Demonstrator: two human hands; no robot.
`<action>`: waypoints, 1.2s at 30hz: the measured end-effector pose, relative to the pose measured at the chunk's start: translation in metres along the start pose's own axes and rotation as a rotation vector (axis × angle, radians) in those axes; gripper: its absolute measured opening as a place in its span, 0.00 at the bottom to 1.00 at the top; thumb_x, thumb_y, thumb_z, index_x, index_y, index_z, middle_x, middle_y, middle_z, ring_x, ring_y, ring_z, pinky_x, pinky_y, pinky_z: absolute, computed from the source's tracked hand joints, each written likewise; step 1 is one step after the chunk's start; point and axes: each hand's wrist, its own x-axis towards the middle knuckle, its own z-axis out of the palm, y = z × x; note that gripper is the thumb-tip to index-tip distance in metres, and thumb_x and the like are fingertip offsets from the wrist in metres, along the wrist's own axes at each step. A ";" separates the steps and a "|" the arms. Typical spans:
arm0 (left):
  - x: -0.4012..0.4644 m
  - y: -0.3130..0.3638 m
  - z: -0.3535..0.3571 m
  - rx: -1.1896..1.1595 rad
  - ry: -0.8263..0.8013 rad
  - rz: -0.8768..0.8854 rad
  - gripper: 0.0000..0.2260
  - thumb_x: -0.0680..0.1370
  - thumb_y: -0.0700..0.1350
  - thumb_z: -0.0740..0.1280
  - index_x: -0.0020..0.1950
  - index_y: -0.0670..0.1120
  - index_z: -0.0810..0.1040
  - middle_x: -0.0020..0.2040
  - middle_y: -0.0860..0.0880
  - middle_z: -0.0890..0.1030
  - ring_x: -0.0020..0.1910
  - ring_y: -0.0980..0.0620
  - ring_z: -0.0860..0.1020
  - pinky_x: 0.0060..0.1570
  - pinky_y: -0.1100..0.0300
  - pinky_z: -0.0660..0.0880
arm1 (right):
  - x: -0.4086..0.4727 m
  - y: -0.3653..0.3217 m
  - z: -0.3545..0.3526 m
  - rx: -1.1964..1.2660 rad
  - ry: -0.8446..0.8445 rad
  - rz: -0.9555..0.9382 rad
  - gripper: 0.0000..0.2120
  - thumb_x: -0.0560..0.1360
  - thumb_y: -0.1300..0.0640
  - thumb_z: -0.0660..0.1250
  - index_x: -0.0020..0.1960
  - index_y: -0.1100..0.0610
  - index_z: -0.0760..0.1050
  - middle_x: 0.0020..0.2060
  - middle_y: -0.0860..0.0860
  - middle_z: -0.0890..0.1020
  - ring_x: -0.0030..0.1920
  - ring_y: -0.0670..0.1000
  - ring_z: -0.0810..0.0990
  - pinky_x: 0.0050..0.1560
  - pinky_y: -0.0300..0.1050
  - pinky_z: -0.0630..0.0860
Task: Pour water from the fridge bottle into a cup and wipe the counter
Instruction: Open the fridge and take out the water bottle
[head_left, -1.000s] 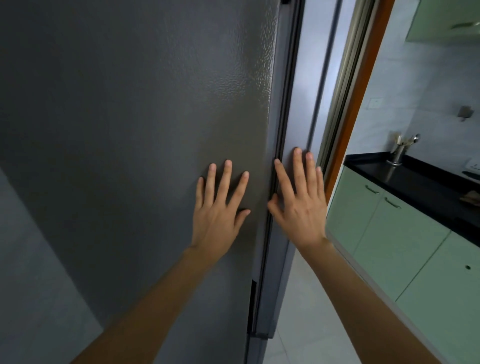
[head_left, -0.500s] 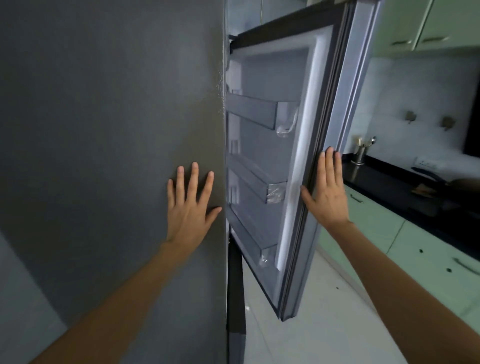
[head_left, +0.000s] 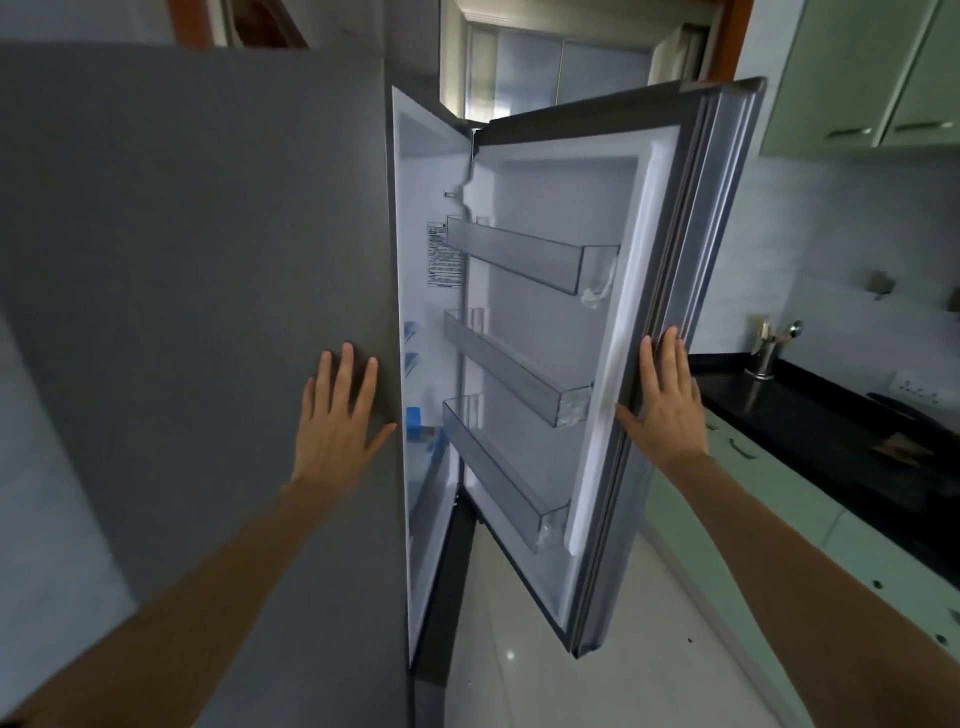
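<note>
Right hand (head_left: 667, 400): fingers straight, flat on our open fridge door (head_left: 561, 312). Left hand (head_left: 340, 415): spread, pressing fridge side (head_left: 208, 312). Bottle (head_left: 415, 423): blue cap, low inside. Black worktop (head_left: 810, 421) right.

Fridge interior (head_left: 423, 364) mostly hidden behind the grey side panel (head_left: 208, 312); only a narrow strip shows, with a blue cap (head_left: 414, 417) on what may be a bottle, body unclear. Sticker (head_left: 443, 254) text too small to read. Both forearms cut off at bottom edge; counter (head_left: 831, 431) runs off right edge, items on it dark and blurred.
</note>
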 end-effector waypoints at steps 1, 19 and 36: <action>-0.001 0.005 -0.003 0.012 0.006 -0.014 0.38 0.74 0.55 0.70 0.76 0.41 0.58 0.77 0.35 0.57 0.74 0.32 0.57 0.68 0.36 0.62 | 0.001 0.004 0.000 0.001 -0.007 -0.004 0.44 0.74 0.48 0.68 0.78 0.57 0.44 0.78 0.57 0.43 0.77 0.58 0.43 0.71 0.62 0.60; 0.053 0.289 0.059 -0.189 -0.045 0.374 0.32 0.75 0.52 0.68 0.76 0.45 0.63 0.75 0.41 0.64 0.74 0.41 0.62 0.73 0.43 0.55 | 0.034 0.094 0.023 -0.016 0.011 -0.024 0.41 0.76 0.54 0.64 0.78 0.55 0.40 0.78 0.57 0.42 0.78 0.57 0.45 0.71 0.61 0.62; 0.142 0.395 0.147 -0.267 -0.020 0.445 0.26 0.76 0.51 0.66 0.72 0.45 0.69 0.74 0.42 0.68 0.71 0.39 0.68 0.70 0.41 0.62 | 0.102 0.204 0.080 -0.017 0.056 0.024 0.40 0.75 0.56 0.64 0.78 0.57 0.44 0.78 0.59 0.49 0.77 0.58 0.47 0.73 0.60 0.59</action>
